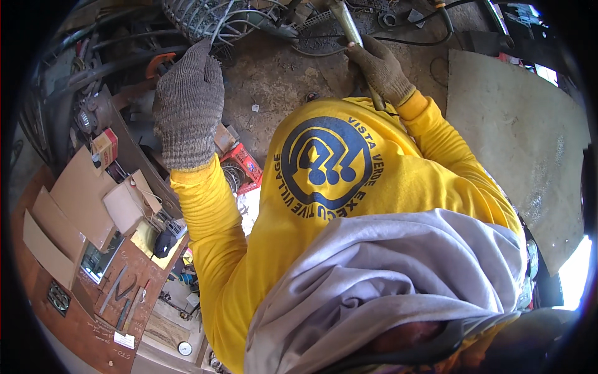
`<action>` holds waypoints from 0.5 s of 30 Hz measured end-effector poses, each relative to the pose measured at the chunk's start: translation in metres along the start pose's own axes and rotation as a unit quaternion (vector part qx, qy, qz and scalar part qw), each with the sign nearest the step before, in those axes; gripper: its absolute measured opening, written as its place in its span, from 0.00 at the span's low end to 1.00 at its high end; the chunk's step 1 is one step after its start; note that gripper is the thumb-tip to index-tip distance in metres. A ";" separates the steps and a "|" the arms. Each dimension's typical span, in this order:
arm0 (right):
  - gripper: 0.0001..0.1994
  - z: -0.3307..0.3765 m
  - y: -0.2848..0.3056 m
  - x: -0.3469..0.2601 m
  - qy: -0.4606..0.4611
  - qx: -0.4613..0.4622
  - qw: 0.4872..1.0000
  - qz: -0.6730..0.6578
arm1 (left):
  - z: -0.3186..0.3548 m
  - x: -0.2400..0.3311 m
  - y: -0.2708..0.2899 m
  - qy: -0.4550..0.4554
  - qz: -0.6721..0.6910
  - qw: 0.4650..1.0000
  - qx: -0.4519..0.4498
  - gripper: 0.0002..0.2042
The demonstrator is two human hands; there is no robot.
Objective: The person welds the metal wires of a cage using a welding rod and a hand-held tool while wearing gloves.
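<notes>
Right hand (381, 70), in a knit work glove, was wrapped around a metal rod (346, 22). The rod ran at a slant: upper end past my fingers toward the top edge of the view, lower end poking out below the grip, close to the front of my yellow shirt (268, 206).

Left hand (189, 103), same glove type, had its back to the camera, fingertips up by a rounded wire cage (199, 22). Couldn't tell if it was gripping anything; fingers hid that side. An orange piece (160, 65) sat just beside it.

Both hands were out over the stained floor (268, 81), well apart. A large dull sheet (517, 137) stood off to my right. On my left, a brown surface (134, 258) carried opened cardboard (75, 193) and pliers (126, 291). Red box (249, 163) was below my left wrist in view.
</notes>
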State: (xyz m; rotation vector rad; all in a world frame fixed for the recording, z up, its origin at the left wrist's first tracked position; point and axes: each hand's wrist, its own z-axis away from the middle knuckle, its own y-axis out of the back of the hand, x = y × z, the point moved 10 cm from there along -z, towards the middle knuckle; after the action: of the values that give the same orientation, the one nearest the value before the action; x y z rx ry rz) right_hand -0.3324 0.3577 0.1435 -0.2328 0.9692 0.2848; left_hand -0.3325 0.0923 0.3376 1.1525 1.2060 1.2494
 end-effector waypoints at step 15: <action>0.27 -0.011 -0.031 -0.039 0.076 -0.019 0.997 0.019 | -0.009 0.022 0.006 -0.018 -0.071 0.996 -0.055 0.17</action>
State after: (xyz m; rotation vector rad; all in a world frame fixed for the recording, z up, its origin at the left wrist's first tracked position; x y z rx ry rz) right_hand -0.3515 0.3202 0.1716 -0.2742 1.1196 0.3249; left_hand -0.3428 0.1139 0.3426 0.9869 1.1568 1.1682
